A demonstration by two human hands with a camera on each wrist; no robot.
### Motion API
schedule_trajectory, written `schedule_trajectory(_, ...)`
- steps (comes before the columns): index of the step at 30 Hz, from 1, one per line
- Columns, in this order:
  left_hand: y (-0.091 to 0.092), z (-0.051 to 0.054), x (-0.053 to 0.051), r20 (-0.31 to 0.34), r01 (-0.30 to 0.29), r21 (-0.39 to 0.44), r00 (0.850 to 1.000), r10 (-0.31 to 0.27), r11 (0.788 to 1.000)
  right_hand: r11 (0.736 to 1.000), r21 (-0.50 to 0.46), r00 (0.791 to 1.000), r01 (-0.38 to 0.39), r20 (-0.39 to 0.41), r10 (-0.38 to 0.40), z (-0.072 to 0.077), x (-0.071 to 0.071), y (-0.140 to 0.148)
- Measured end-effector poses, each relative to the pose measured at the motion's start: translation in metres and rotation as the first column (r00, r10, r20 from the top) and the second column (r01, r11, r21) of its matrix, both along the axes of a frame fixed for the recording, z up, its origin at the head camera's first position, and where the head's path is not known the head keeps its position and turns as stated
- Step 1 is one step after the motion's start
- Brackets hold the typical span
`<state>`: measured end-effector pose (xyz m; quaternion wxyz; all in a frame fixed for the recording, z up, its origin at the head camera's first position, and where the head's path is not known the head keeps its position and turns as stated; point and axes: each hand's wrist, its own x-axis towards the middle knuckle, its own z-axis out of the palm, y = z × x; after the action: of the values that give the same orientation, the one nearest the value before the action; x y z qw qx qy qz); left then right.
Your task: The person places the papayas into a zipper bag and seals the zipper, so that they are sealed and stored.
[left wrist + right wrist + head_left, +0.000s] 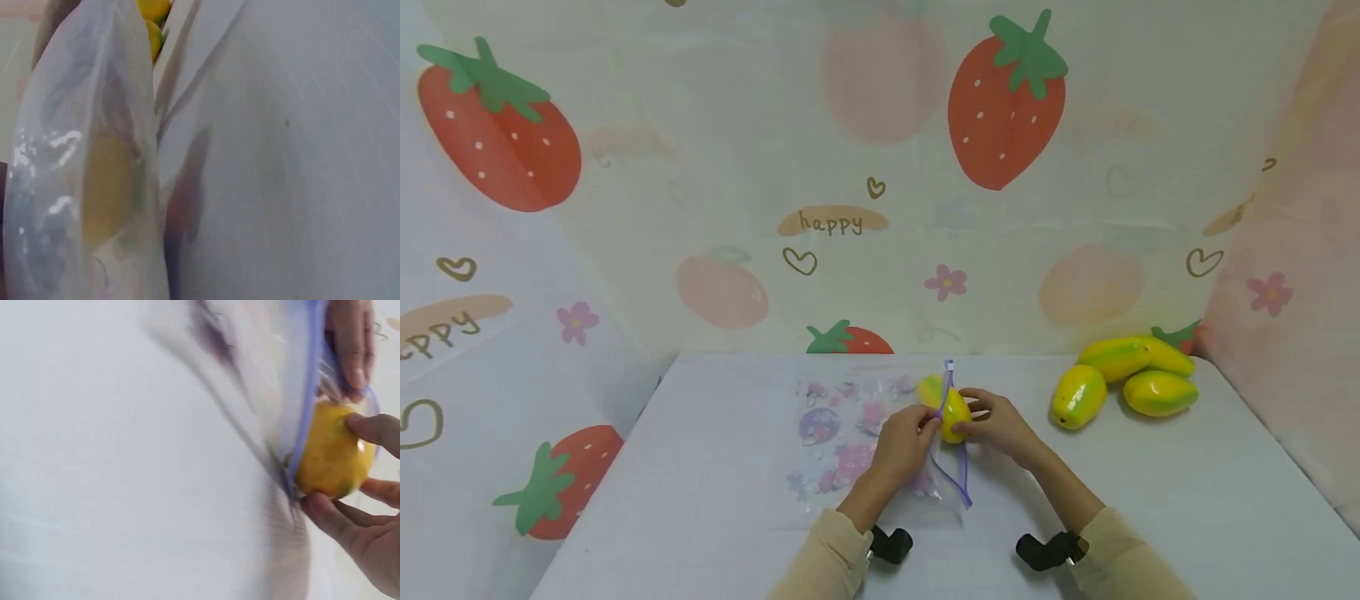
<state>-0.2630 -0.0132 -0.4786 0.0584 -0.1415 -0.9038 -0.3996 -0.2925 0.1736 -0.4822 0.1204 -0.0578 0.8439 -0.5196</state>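
A clear zip bag (850,450) with pink and purple prints lies on the table, its purple-edged mouth held apart at the right. The left hand (904,446) pinches the upper edge of that mouth. Between the fingertips of the right hand (1003,429) is a yellow fruit (956,417), partly inside the opening. In the right wrist view the right fingers surround the yellow fruit (334,450) beside the purple strip. A yellow shape (109,190) shows through the bag (50,144) in the left wrist view, where the left hand is mostly hidden.
Several yellow-green fruits (1161,393) are grouped at the back right of the white table (647,500). Behind the table hangs a cloth (730,183) printed with strawberries. Two black pieces (891,546) are at the wrists.
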Motion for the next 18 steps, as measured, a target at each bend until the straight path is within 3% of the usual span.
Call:
schedule_trajectory(4,-0.001,0.000,0.000,-0.005,0.006,0.000,1.000,-0.006,1.000,0.997,0.028,0.994,0.070,-0.086,-0.068,-0.007,0.006,-0.009)
schedule_trajectory(8,-0.003,-0.001,-0.001,-0.009,-0.003,0.015,1.000,0.003,1.000,0.992,-0.016,0.983,0.129,-0.126,-0.130,-0.012,0.010,-0.017)
schedule_trajectory(13,-0.005,-0.003,-0.005,0.006,-0.007,0.042,1.000,0.007,0.999,0.992,-0.079,0.989,0.101,-0.101,-0.109,-0.014,0.010,-0.017)
schedule_trajectory(18,-0.006,0.001,-0.004,0.017,0.002,0.057,1.000,-0.003,0.998,0.990,-0.093,0.988,0.102,-0.107,-0.112,-0.013,0.009,-0.015)
